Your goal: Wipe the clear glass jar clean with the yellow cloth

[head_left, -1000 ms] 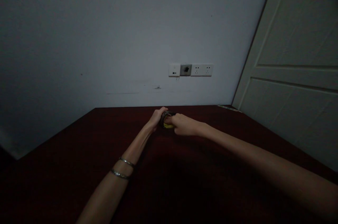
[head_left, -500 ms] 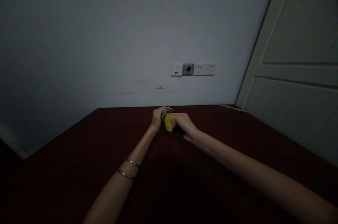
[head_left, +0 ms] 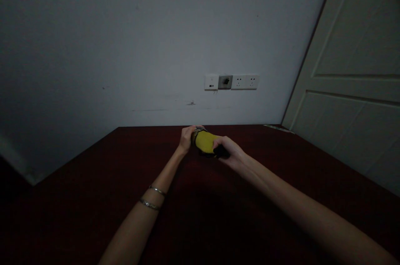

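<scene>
Over the far part of the dark red tabletop [head_left: 175, 198], both hands meet at a small group of things. My right hand [head_left: 229, 149] is closed around the black end of a yellow and black object [head_left: 204, 141], its thumb on top. The yellow face is flat and rounded, and turned towards me; its exact kind I cannot make out. My left hand [head_left: 186, 136] is closed around a dark, rounded thing with a shiny rim [head_left: 195, 135], which touches the left end of the yellow face. Most of that thing is hidden by fingers and the yellow object.
A pale wall [head_left: 156, 48] rises behind the table, bearing a row of sockets [head_left: 239, 82] and a grey switch plate [head_left: 225, 82]. On the right stands a light panelled door [head_left: 350, 61]. A thin strip [head_left: 278, 128] lies at the table's far right corner.
My right hand has moved a little to the right and back along the yellow and black object, so more of its yellow face shows. My left hand stays nearly still.
</scene>
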{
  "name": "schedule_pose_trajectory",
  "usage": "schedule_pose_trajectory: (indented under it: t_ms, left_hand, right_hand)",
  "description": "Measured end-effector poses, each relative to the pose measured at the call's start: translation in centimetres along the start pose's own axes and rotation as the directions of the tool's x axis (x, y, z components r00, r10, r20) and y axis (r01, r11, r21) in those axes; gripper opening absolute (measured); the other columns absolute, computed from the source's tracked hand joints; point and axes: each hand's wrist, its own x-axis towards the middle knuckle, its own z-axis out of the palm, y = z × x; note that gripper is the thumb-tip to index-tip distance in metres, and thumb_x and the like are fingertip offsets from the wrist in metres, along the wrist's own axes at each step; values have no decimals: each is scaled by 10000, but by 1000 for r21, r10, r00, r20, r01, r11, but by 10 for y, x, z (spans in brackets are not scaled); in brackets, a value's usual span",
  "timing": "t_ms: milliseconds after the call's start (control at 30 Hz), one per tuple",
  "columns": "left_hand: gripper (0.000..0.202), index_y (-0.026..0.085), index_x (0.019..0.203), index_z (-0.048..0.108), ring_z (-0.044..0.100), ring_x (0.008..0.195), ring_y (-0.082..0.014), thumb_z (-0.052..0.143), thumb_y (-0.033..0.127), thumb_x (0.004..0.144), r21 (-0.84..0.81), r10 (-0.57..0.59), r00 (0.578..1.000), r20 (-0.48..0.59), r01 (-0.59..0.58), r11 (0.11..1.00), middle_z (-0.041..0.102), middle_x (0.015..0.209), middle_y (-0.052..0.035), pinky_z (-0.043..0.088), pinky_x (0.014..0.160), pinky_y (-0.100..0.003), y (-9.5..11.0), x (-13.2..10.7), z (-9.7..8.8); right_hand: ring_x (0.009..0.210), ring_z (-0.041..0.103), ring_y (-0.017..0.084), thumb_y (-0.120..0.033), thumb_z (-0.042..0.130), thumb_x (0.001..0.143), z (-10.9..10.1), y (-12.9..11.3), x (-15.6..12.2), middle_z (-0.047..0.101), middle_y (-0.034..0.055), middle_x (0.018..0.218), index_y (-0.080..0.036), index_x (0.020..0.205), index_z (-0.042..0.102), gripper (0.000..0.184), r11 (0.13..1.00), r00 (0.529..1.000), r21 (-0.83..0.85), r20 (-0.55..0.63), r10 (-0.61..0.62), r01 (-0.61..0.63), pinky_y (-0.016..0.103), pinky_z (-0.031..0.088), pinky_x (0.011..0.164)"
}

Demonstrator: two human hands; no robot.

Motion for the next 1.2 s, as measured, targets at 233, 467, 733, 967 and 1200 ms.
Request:
schedule_pose_trajectory:
  t_ms: [233, 467, 733, 967, 1200]
  left_hand:
    - [378, 132, 609, 604, 544, 413, -152, 434, 436, 758, 19, -323, 946, -22, 324, 946, 612, 505, -43, 422, 441, -250, 4, 7, 1]
    - [343, 139, 770, 592, 585, 443, -204, 403, 425, 774, 125, -707, 679, 197, 698, 705, 621, 530, -51, 463, 359, -311, 23, 0, 7]
    - [450, 138, 756, 573, 625, 476, -268, 314, 503, 805, 357, -835, 437, 334, 761, 541, 636, 563, -125, 454, 342, -342, 10, -15, 13]
    - [420, 140, 743, 595, 617, 481, -305, 300, 436, 789, 674, -925, 287, 248, 634, 378, 636, 595, -170, 469, 402, -426, -2, 7, 14]
    - [407, 131, 688, 613, 609, 538, -294, 335, 422, 751, 799, -919, 353, 174, 495, 342, 604, 591, -169, 486, 495, -471, 11, 22, 14]
  right_hand:
    - [710, 655, 173, -68, 477, 523, -10, -10, -21, 727, 49, 859, -105, 1076, 661, 584, 925, 927, -259, -181, -329, 277, 221, 491, 550]
    - [1253, 490, 221, 5, 433, 728, -45, 3, -8, 581, 110, 1290, -152, 1270, 535, 573, -210, 394, -580, 734, -553, 787, 444, 449, 1017]
    - [1310, 403, 245, -65, 431, 897, -67, -4, -11, 584, 209, 1251, 5, 1248, 499, 364, -735, 167, -74, 985, 54, 674, 410, 414, 1066]
    - [1299, 424, 215, -93, 396, 911, -69, 3, -4, 524, 181, 1330, -36, 1290, 477, 391, -754, 236, 14, 946, 224, 657, 366, 391, 1080]
    - [1317, 399, 223, -62, 348, 878, -58, 26, -1, 485, 141, 1380, -63, 1317, 462, 454, -870, 467, -177, 882, 68, 460, 361, 343, 1105]
